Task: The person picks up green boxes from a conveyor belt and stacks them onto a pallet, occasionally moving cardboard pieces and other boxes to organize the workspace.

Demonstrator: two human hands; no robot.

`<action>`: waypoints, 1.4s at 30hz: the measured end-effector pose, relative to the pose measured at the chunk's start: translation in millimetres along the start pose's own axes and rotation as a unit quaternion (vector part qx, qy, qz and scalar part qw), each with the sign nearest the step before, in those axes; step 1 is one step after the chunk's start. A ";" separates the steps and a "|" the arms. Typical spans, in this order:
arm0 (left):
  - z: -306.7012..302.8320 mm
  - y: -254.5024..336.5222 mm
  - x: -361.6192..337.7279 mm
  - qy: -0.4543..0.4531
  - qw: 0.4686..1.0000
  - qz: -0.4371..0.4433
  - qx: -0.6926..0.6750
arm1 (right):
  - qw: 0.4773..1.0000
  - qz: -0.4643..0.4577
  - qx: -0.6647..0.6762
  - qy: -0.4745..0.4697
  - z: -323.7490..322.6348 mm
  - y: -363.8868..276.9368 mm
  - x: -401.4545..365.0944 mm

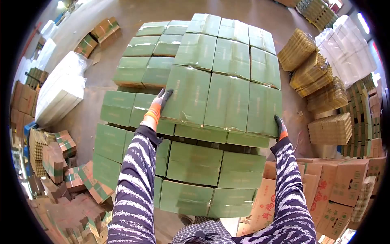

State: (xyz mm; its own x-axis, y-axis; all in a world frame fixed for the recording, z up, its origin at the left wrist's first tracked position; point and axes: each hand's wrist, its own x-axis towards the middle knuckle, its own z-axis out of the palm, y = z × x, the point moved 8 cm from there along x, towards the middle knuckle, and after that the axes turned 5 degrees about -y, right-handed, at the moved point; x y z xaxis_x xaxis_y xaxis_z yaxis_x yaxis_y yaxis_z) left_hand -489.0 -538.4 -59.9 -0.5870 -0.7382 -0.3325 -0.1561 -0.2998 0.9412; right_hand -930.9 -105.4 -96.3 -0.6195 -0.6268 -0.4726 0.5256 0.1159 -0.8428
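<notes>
A large stack of green cartons (pixel 227 97) sealed with clear tape fills the middle of the view. My left hand (pixel 163 99), in a dark glove with an orange cuff, presses against the left side of the front-left carton (pixel 187 95) in the top layer. On the opposite side, my right hand (pixel 279 125), gloved alike, bears on the front-right carton (pixel 264 107). Between them sits the middle carton (pixel 226 101) of that row. The palms are partly hidden. Below, more cartons (pixel 195 162) form the stack's near face.
Brown cartons with red print (pixel 333 183) stand at the lower right. Piles of egg trays (pixel 310 73) line the right side. A plastic-wrapped white stack (pixel 61 89) stands to the left, above flattened cartons (pixel 73 215). Grey floor (pixel 154 10) surrounds the stack.
</notes>
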 end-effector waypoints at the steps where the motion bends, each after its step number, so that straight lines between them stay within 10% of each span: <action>1: -4.5 -15.9 16.2 -0.011 0.999 0.027 0.021 | 0.999 0.012 0.028 -0.011 -10.7 8.7 12.5; 5: -5.8 6.8 6.9 0.032 0.973 0.057 0.222 | 0.996 0.080 0.035 -0.028 33.7 -8.7 -27.3; 8: -3.2 31.4 -24.3 0.211 0.854 -0.021 0.475 | 0.993 0.110 0.019 -0.035 24.0 0.6 -11.8; 10: 12.6 56.0 -60.4 0.280 0.812 0.116 0.498 | 0.986 0.000 -0.125 0.110 -34.5 3.2 11.2; 12: 33.4 68.7 -127.8 0.314 0.777 0.244 0.489 | 0.860 -0.145 -0.392 0.294 -81.2 -19.5 19.9; 13: 32.8 47.6 -159.6 0.316 0.806 0.239 0.439 | 0.530 -0.239 -0.716 0.387 -34.1 -52.5 -21.9; 15: 37.0 20.0 -231.1 0.227 0.841 0.195 0.451 | 0.476 -0.130 -0.827 0.269 4.3 -68.6 -36.6; 17: 14.0 -21.8 -330.2 0.241 0.852 0.083 0.458 | 0.467 -0.124 -0.849 0.214 57.0 -54.5 -54.5; 18: -0.2 -51.5 -384.6 0.259 0.845 0.047 0.466 | 0.478 -0.354 -0.763 0.255 111.7 -46.3 -95.9; 20: -40.1 -83.5 -491.5 0.307 0.824 -0.022 0.476 | 0.496 -0.507 -0.692 0.132 172.4 -21.9 -124.3; 22: -91.6 -116.9 -630.7 0.412 0.739 -0.292 0.446 | 0.514 -0.540 -0.666 0.041 252.6 7.3 -172.6; 26: -128.9 -147.5 -889.7 0.624 0.422 -0.464 0.466 | 0.615 -0.522 -0.552 -0.212 359.7 93.3 -231.2; 27: -123.2 -158.0 -937.8 0.648 0.413 -0.488 0.415 | 0.615 -0.518 -0.523 -0.281 395.0 111.3 -265.7; 33: -25.8 -235.1 -1014.2 0.604 0.468 -0.558 0.324 | 0.492 -0.396 -0.445 -0.635 541.4 240.5 -536.0; 38: -0.4 -217.7 -1033.6 0.592 0.561 -0.470 0.337 | 0.236 -0.249 -0.495 -0.798 506.2 401.4 -710.9; 42: 24.0 -213.7 -1026.1 0.545 0.654 -0.394 0.347 | 0.176 -0.021 -0.487 -0.855 441.9 532.7 -750.9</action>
State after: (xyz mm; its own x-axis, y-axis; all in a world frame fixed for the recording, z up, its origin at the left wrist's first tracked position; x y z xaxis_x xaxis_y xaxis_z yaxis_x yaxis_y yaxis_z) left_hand 127.6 297.7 81.6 0.7479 -0.6261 -0.2206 -0.6146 -0.7786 0.1263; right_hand 72.0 86.6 -76.5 0.9085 0.1386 -0.3943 -0.3244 -0.3610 -0.8743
